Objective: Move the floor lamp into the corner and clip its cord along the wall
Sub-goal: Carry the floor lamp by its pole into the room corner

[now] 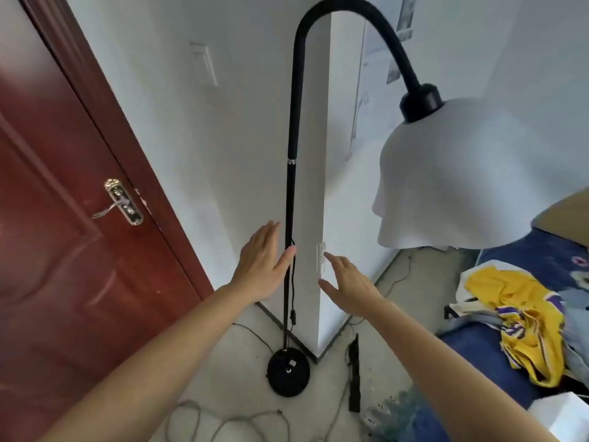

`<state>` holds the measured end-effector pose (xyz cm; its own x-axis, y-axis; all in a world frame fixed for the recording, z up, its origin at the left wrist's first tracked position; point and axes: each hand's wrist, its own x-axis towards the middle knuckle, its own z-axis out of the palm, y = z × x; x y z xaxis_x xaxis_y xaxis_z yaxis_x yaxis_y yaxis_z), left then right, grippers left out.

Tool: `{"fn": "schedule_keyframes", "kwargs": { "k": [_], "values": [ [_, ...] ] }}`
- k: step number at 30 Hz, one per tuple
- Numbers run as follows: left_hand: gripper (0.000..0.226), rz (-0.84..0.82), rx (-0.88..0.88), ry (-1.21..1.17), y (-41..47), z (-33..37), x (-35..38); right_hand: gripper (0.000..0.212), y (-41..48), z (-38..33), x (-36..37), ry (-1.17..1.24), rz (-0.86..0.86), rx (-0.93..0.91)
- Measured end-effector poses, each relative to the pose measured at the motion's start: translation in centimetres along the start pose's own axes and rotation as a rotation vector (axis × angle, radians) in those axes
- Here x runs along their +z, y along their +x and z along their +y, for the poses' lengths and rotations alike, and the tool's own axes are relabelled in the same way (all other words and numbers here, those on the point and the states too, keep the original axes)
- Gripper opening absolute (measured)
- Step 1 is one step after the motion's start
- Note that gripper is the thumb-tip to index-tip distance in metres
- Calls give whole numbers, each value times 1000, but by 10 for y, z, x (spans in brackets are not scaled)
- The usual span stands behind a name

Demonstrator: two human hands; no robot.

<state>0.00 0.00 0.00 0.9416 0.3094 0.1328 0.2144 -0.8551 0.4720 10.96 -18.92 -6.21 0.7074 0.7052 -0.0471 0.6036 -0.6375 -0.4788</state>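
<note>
Your floor lamp [289, 218] stood upright right at the outer wall corner [322, 186], its round black base [288, 371] on the concrete floor [229, 362] just beside the skirting. Your left hand [263, 263] was spread flat, fingers open, thumb touching the black pole or very near it, gripping nothing. Your right hand [349, 290] was open too, palm turned toward the corner edge, empty. Just above its fingertips sat what looked like a clear cord clip [320, 258] stuck on the wall edge, though the blur made that hard to confirm. The lamp's cord [291, 282] hung loose down the pole. The white shade [452, 180] drooped off to your right, over the bed [471, 342].
</note>
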Motion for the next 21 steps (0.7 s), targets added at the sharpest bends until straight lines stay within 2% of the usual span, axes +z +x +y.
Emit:
{"fn": "schedule_keyframes", "kwargs": {
  "k": [5, 10, 12, 14, 21],
  "values": [
    [54, -17, 47, -151, 59, -15, 17, 73, 63, 7, 36, 141, -146, 55],
    [73, -144, -49, -284, 89, -27, 30, 75, 104, 8, 64, 207, -278, 94],
    [83, -186, -46, -348, 94, -31, 31, 68, 111, 4, 75, 228, -326, 132],
    [79, -215, -22, -373, 102, -38, 30, 59, 117, 0, 85, 226, -366, 163],
    [53, -381, 192, -436, 128, -70, 24, 42, 120, -30, 116, 444, -245, 397]
  ]
}}
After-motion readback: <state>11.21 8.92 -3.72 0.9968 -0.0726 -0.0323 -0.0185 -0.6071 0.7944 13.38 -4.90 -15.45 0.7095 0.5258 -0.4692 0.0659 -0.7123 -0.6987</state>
